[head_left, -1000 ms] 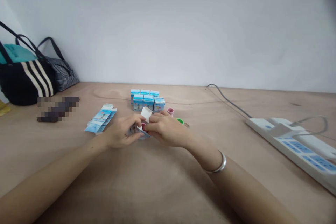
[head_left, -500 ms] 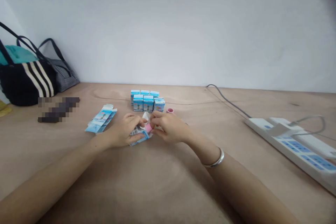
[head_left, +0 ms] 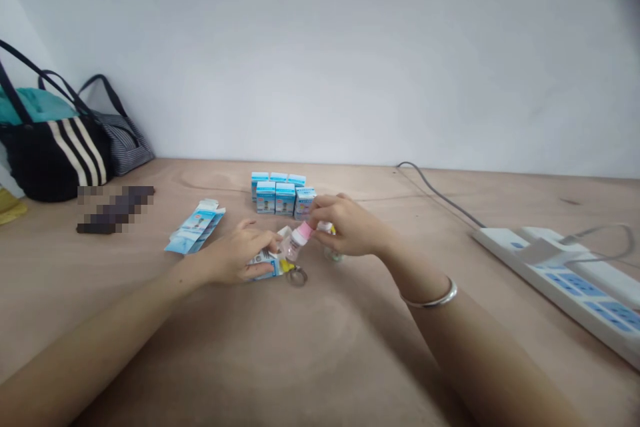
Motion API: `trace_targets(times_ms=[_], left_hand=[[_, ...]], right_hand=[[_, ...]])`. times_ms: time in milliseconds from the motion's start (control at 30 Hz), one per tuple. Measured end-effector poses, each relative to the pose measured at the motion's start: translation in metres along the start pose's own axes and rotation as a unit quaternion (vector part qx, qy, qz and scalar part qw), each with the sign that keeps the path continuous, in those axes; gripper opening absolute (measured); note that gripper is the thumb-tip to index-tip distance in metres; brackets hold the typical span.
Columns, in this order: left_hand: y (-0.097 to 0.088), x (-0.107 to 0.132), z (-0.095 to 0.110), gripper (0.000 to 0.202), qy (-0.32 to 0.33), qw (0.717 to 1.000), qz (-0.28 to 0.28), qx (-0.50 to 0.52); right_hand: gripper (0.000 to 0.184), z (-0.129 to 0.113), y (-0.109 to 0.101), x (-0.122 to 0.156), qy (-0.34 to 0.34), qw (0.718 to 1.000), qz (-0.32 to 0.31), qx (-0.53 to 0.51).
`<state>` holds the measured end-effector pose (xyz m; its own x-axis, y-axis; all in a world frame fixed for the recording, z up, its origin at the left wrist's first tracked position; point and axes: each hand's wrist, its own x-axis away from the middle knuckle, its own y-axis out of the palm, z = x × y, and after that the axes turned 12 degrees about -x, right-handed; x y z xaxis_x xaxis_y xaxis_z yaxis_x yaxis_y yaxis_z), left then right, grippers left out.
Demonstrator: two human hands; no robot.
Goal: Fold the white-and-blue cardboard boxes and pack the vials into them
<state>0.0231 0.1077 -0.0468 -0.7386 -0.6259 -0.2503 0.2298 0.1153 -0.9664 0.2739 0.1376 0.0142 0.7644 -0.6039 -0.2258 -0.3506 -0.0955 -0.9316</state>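
Note:
My left hand (head_left: 235,259) is closed around a small blue-and-white carton (head_left: 264,263) lying on the wooden table, its white flap open towards the right. My right hand (head_left: 350,223) pinches a tiny clear bottle with a pink cap (head_left: 297,240), tilted, its lower end at the carton's open mouth. A small yellow piece and a metal ring (head_left: 297,275) lie on the table just under the bottle. Another small clear item (head_left: 333,255) sits below my right hand.
Several upright blue cartons (head_left: 283,196) stand in a block behind my hands. Flattened blue cartons (head_left: 195,229) lie to the left. Striped bags (head_left: 60,147) stand at the far left. A white power strip (head_left: 565,273) with a grey cable (head_left: 435,192) lies at the right.
My right hand has drawn back to the right and up, and the pink-capped bottle now shows outside the carton's mouth. The yellow piece and ring have come into view. My left hand stays on the carton.

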Motion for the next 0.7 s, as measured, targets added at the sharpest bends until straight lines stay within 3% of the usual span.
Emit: trace_targets(times_ms=[167,367,467,567,700], left_hand=[[-0.003,0.001,-0.006,0.02,0.01,1.0,0.006,0.001],[-0.005,0.001,-0.009,0.022,0.022,1.0,0.002,-0.007],[-0.006,0.001,-0.007,0.026,0.021,1.0,0.0,-0.004],[-0.009,0.001,-0.007,0.03,0.02,1.0,0.006,0.009],[-0.01,0.003,-0.009,0.036,0.008,1.0,0.001,0.009]], right_hand=[[0.015,0.004,0.001,-0.002,0.056,0.995,0.056,0.066],[0.018,0.001,0.018,-0.011,0.076,0.978,0.056,0.187],[0.016,-0.008,0.022,-0.012,0.083,0.98,0.054,0.174],[0.018,-0.022,0.03,-0.01,0.093,0.992,-0.015,0.079],[0.019,-0.034,0.049,-0.006,0.097,0.989,-0.107,-0.029]])
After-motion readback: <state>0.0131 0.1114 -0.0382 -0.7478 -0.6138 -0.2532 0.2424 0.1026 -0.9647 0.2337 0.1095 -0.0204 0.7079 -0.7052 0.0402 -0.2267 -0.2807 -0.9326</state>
